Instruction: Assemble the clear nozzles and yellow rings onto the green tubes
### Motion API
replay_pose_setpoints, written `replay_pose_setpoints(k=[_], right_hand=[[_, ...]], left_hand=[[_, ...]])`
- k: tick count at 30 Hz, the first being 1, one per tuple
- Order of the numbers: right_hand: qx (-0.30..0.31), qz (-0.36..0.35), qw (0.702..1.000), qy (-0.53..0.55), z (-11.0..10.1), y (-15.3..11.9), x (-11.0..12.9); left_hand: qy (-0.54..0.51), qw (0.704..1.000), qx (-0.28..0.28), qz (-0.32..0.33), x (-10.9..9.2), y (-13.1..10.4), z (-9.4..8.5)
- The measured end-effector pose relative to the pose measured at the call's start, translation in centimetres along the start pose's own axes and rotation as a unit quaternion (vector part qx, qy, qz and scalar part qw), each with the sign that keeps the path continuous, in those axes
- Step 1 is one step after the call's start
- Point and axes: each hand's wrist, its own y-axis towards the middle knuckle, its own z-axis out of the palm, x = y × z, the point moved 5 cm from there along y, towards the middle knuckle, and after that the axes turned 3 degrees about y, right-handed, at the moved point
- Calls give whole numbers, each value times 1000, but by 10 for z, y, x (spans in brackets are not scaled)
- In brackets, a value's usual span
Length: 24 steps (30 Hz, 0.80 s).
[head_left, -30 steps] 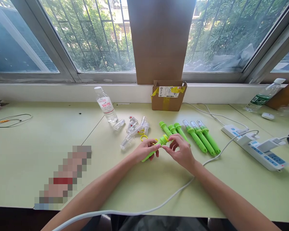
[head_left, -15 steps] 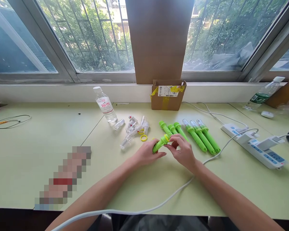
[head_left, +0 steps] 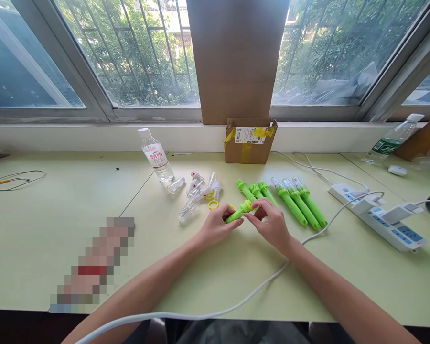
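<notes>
My left hand (head_left: 217, 224) is closed round a green plastic tube (head_left: 238, 213), which tilts up towards the right. A yellow ring (head_left: 248, 204) sits at the tube's threaded end. My right hand (head_left: 270, 223) pinches at that ring with thumb and forefinger; its fingers partly cover the end. Just behind lie several similar green tubes without caps (head_left: 246, 190). To the right, three green tubes with clear caps (head_left: 294, 203) lie side by side. Left of my hands is a loose pile of clear plastic caps (head_left: 197, 187), with a yellow ring (head_left: 213, 205) beside it.
A water bottle (head_left: 155, 155) stands behind the caps. An open cardboard box (head_left: 250, 148) is against the wall. At the right lie a power strip (head_left: 380, 217) and another bottle (head_left: 390, 142). A white cable (head_left: 251, 295) crosses the table under my right forearm.
My left hand has shifted slightly left and its fingers have changed position on the tube, which now lies a little flatter. My right hand stays at the yellow ring.
</notes>
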Motion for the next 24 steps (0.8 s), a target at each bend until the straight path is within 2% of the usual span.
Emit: replay_pose_setpoints(k=[3,7,14,24], right_hand=[[3,8,1000,1,0,1,0],[3,22,1000,0,0,2,-1],[22,51,998,11,2,3,-4],[34,47,997,42,1,4,-4]], left_hand=[[-67,996,34,-47,1,-1,3],[-101,990,56,-82,2,-2,5],[-124,986,58,-99,5,0,4],[-164,976,101,-105,5,0,4]])
